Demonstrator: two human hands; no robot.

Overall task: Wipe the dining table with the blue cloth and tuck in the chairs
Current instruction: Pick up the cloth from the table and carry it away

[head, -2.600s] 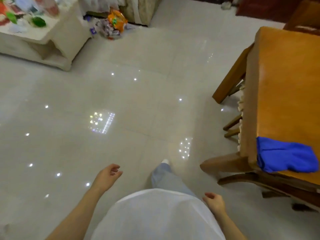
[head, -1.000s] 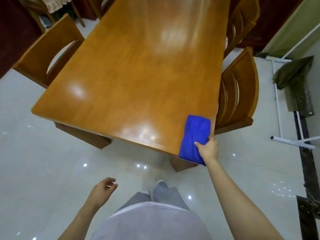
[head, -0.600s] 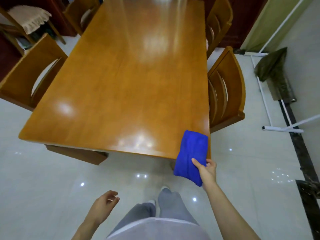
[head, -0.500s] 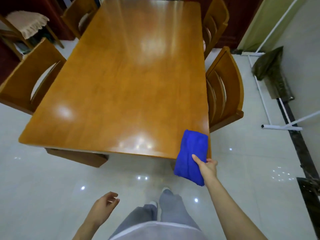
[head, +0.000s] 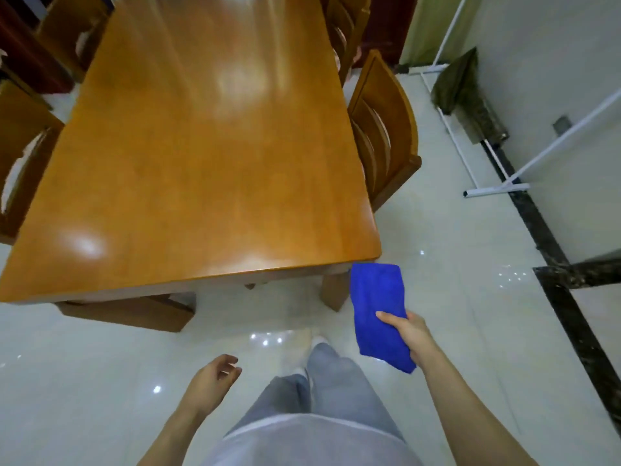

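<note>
The folded blue cloth [head: 378,304] is off the table, held in the air just right of the table's near right corner by my right hand [head: 408,334]. The glossy wooden dining table [head: 201,156] fills the upper left of the view, its top bare. My left hand [head: 211,381] hangs low over the floor with loosely curled fingers, holding nothing. A wooden chair [head: 383,129] stands at the table's right side, a second chair [head: 342,31] beyond it. Another chair [head: 23,163] stands at the left side, and one more chair [head: 70,31] farther back.
A chair seat or rail [head: 131,312] shows under the table's near end. White rods of a stand [head: 497,190] and a dark green cloth [head: 460,82] lie by the right wall. A dark floor border [head: 551,264] runs along the shiny tiles.
My right hand has lifted the blue cloth off the table's near right corner and drawn it back toward me. The view has shifted slightly; my left hand stays low.
</note>
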